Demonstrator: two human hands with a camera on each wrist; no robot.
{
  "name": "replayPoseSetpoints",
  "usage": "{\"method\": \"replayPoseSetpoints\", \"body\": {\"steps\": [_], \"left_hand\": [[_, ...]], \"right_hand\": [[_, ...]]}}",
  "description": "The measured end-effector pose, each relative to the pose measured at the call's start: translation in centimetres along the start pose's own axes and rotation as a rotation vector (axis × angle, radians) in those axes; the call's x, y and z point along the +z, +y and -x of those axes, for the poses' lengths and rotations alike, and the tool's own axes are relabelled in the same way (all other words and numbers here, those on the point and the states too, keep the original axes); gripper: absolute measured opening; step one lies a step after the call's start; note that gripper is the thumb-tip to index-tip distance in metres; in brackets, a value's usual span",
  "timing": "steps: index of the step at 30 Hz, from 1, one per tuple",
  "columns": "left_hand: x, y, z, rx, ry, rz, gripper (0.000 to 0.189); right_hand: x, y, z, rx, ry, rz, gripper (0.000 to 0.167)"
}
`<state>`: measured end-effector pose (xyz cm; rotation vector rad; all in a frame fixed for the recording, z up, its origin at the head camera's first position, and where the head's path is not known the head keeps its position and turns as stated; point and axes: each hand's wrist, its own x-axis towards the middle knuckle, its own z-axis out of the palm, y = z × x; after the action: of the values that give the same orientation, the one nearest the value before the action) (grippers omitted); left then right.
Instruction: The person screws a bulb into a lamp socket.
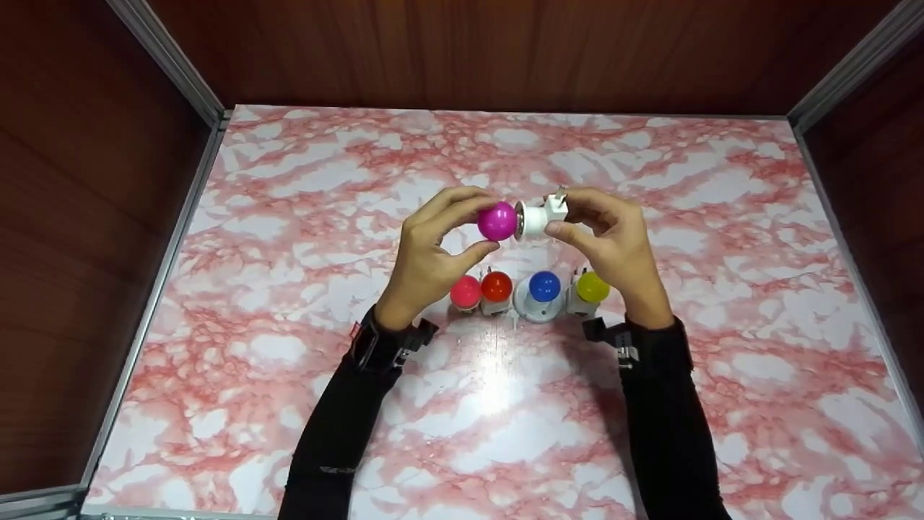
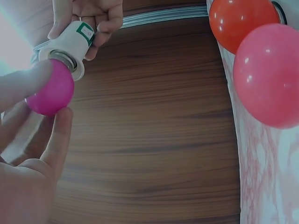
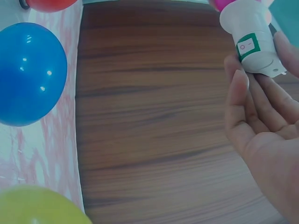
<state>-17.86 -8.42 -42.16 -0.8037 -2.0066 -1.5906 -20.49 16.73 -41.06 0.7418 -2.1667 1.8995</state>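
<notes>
Held up above the table, a magenta light bulb [image 1: 497,221] is pinched between the thumb and fingers of my left hand [image 1: 433,245]. My right hand [image 1: 613,235] grips a white plug-in lamp socket [image 1: 535,220] by its plug end, the metal prongs showing at the top. The bulb's metal base meets the socket's open mouth, partly inside it in the left wrist view; how deep it sits I cannot tell. A switch with a green surround [image 3: 248,45] shows on the socket's side in the right wrist view.
Below my hands stand a pink bulb [image 1: 465,292], a red bulb [image 1: 497,287], a blue bulb [image 1: 544,287] on a round white base, and a yellow bulb [image 1: 593,287] in a row. Dark wooden panels [image 1: 462,54] wall the marbled table [image 1: 289,419].
</notes>
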Motion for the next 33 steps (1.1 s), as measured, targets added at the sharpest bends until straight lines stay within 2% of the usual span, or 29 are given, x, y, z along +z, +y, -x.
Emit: {"method": "replayPoseSetpoints", "body": {"steps": [6,13,18,33], "left_hand": [[0.07,0.04,0.04,-0.079,0.004,0.061,0.052],[0.12,0.20,0.09,-0.129,0.025,0.098,0.044],[0.15,0.20,0.12,-0.131,0.032,0.095,0.041],[0.17,0.32,0.16,-0.084,0.052,0.088,0.040]], "right_hand": [[0.16,-0.10,0.00,-0.126,0.000,-0.019,0.034],[0.37,-0.24,0.07,-0.182,0.000,0.009,0.036],[0.35,-0.19,0.03,-0.188,-0.005,0.008,0.036],[0.44,-0.29,0.05,-0.172,-0.002,0.013,0.035]]}}
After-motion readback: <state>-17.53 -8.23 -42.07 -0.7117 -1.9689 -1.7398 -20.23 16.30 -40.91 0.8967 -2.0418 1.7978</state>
